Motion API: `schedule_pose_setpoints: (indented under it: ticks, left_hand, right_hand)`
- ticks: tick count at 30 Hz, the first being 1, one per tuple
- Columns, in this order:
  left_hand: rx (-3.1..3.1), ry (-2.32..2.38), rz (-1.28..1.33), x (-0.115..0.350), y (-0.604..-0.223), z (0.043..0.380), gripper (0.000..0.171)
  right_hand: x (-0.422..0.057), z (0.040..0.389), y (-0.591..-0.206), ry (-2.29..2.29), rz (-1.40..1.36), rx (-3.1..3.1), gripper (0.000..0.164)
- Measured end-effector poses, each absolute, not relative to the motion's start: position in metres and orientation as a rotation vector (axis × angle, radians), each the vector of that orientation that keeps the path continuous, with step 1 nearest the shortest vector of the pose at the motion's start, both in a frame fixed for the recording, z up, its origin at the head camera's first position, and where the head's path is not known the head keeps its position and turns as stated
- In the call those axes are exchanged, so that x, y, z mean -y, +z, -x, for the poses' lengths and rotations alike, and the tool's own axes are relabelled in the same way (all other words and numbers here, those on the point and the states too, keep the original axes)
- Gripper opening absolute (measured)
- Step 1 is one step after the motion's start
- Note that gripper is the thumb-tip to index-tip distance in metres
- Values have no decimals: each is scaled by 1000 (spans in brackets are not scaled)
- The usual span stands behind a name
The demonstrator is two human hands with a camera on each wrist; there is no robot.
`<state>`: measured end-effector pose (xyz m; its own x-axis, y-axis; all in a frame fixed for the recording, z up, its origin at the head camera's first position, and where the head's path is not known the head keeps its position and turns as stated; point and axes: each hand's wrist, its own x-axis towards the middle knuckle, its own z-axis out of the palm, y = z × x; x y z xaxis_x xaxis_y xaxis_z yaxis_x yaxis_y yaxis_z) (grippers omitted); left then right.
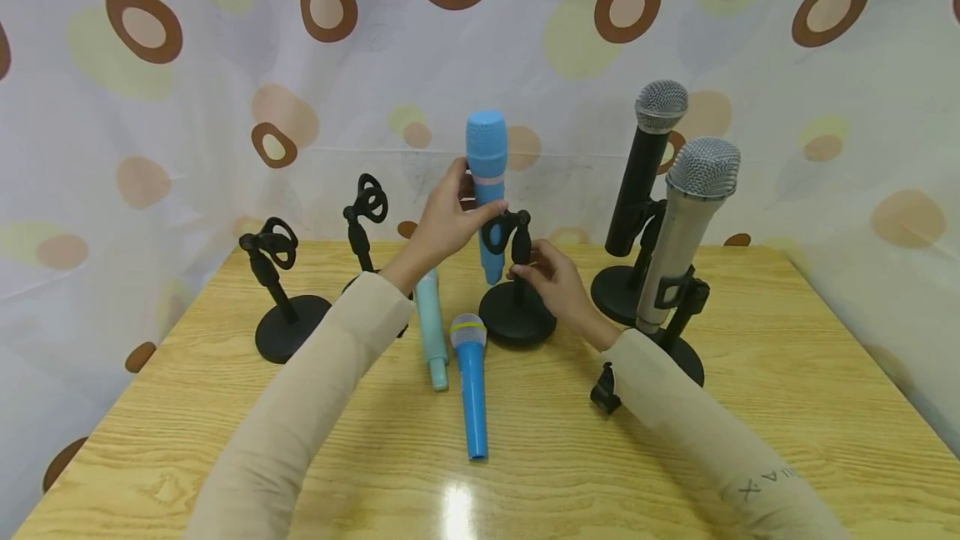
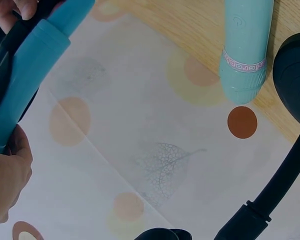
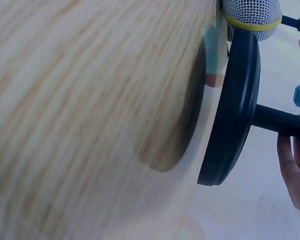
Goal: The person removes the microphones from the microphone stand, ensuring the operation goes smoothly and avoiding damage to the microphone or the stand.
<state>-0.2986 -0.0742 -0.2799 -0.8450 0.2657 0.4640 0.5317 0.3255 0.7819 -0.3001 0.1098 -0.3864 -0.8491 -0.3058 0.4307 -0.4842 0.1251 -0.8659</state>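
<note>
My left hand (image 1: pixel 450 219) grips a light blue microphone (image 1: pixel 487 152) around its body, head up. At the middle stand (image 1: pixel 517 319), my right hand (image 1: pixel 562 286) pinches the black post below the clip. The clip ring (image 1: pixel 489 233) overlaps the microphone's lower body; whether it fully encircles it I cannot tell. In the left wrist view, black clip parts lie along the blue microphone (image 2: pixel 32 70). In the right wrist view, the stand's round base (image 3: pixel 235 110) appears slightly above the tabletop, with a dark reflection beneath it.
A blue microphone with grey head (image 1: pixel 471 390) and a mint green one (image 1: pixel 431 323) lie on the wooden table (image 1: pixel 360 457). Two bare stands (image 1: pixel 292 327) (image 1: pixel 360 240) are left. Right, stands hold a black microphone (image 1: pixel 637 182) and a silver one (image 1: pixel 686 232).
</note>
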Motion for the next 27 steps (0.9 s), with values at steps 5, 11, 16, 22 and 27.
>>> schedule_pose_setpoints:
  ticks: [5, 11, 16, 22, 27]
  left_hand:
    - [2346, -1529, 715, 76, -276, 298, 59]
    - [2346, -1527, 720, 78, -272, 296, 60]
    - [2335, -1543, 706, 80, -267, 295, 59]
    - [2315, -1569, 702, 81, -260, 295, 59]
    - [2295, -1574, 703, 81, -255, 294, 58]
  right_hand:
    - [-111, 298, -384, 1821, -832, 2233, 26]
    - [-112, 297, -381, 1770, -825, 2256, 27]
    - [-111, 296, -380, 1772, -823, 2256, 26]
    - [-108, 285, -369, 1795, -832, 2240, 26]
    - [-105, 273, -355, 1780, -833, 2229, 26]
